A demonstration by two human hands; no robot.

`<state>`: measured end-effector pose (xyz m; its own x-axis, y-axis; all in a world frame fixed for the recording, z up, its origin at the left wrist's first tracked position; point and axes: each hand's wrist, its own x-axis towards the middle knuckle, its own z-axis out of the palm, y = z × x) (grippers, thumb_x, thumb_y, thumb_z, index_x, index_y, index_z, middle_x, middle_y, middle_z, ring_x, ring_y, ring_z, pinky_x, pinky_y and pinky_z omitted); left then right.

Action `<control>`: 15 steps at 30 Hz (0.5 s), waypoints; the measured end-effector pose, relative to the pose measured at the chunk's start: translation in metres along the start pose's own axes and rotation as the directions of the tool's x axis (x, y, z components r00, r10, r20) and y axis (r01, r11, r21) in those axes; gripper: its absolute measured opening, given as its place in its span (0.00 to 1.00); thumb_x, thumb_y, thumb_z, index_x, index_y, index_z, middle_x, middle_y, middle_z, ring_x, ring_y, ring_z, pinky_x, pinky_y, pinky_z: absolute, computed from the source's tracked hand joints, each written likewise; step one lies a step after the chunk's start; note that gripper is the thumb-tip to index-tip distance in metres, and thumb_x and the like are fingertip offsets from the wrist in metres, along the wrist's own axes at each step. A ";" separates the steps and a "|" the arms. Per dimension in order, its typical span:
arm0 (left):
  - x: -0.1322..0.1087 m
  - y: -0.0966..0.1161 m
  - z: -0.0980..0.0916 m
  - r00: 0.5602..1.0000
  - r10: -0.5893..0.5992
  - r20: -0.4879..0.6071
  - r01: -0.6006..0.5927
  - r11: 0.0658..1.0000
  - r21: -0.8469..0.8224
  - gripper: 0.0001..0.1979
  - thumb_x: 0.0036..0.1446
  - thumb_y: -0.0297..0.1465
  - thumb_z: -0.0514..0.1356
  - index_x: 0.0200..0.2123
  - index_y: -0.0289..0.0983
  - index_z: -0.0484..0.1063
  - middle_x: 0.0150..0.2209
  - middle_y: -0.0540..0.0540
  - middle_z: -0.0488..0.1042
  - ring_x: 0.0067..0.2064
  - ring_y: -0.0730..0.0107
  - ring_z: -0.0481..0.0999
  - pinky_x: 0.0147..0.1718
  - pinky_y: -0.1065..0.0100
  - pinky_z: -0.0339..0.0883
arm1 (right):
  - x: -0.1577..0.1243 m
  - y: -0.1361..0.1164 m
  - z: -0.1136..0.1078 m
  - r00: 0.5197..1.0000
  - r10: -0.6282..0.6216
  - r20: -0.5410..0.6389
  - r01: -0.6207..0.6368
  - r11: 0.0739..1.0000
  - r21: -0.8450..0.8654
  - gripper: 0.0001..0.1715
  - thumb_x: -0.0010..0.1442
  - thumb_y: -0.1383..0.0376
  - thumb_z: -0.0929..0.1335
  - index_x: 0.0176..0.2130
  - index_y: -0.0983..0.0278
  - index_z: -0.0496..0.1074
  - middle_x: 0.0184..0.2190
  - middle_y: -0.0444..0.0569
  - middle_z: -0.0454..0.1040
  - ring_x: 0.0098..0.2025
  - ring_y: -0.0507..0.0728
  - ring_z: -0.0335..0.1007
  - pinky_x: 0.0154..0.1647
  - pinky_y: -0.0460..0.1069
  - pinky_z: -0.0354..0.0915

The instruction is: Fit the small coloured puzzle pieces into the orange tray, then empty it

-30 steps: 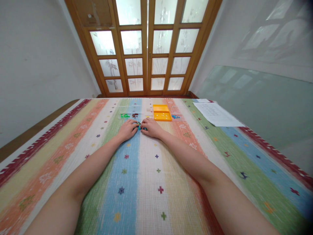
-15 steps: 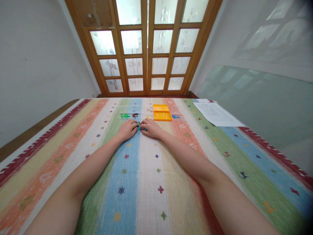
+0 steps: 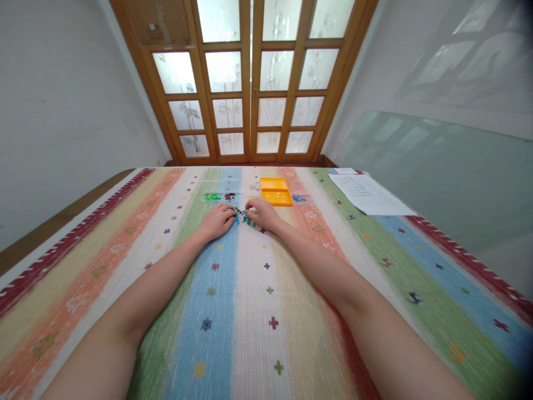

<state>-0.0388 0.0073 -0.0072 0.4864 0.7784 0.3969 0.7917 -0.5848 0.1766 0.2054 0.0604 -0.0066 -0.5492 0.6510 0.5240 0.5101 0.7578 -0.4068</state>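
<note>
A loose pile of small blue, green and dark pieces (image 3: 249,220) lies on the striped tablecloth between my hands; their exact kind is too small to make out. My left hand (image 3: 217,220) rests on the cloth at the pile's left side, its fingers loosely bent and reaching toward the pieces. Just above the pile's right side is my right hand (image 3: 264,214), with thumb and fingertips drawn together. Whatever may be between those fingertips is hidden.
Beyond my hands lies an open orange case (image 3: 276,190) with small white pieces inside. Green pieces (image 3: 212,197) and brown pieces (image 3: 230,196) sit in clear trays to its left, blue pieces (image 3: 298,198) to its right. Papers (image 3: 370,195) lie at the far right.
My right hand has lifted slightly and shifted right, uncovering more of the pile. My left hand has stayed nearly still.
</note>
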 end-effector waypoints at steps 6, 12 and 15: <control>-0.001 0.001 -0.001 1.000 0.019 0.015 -0.019 1.000 -0.001 0.16 0.69 0.33 0.56 0.54 0.43 0.80 0.58 0.43 0.76 0.60 0.54 0.72 0.64 0.49 0.65 | 0.003 0.026 -0.016 0.941 0.280 -0.189 -0.253 0.955 0.158 0.02 0.61 0.66 0.68 0.35 0.61 0.72 0.30 0.43 0.75 0.32 0.55 0.69 0.37 0.48 0.60; -0.002 0.000 0.000 1.000 -0.030 -0.009 0.030 0.999 0.022 0.17 0.70 0.35 0.56 0.57 0.42 0.78 0.58 0.42 0.76 0.61 0.53 0.71 0.65 0.50 0.64 | 0.003 0.051 -0.022 0.911 0.304 -0.278 -0.242 0.941 0.235 0.05 0.59 0.66 0.66 0.37 0.61 0.72 0.34 0.45 0.75 0.36 0.56 0.70 0.40 0.49 0.63; -0.002 -0.001 0.001 0.999 -0.053 -0.011 0.053 0.998 0.031 0.19 0.70 0.36 0.56 0.60 0.42 0.77 0.59 0.42 0.75 0.62 0.53 0.71 0.66 0.50 0.63 | 0.001 0.055 -0.026 0.885 0.356 -0.300 -0.296 0.928 0.225 0.11 0.59 0.67 0.65 0.42 0.62 0.74 0.36 0.47 0.76 0.38 0.57 0.71 0.43 0.51 0.65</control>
<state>-0.0399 0.0063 -0.0087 0.4399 0.8056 0.3969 0.8274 -0.5354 0.1698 0.2501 0.1016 -0.0090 -0.1066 0.8326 0.5435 0.4871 0.5202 -0.7015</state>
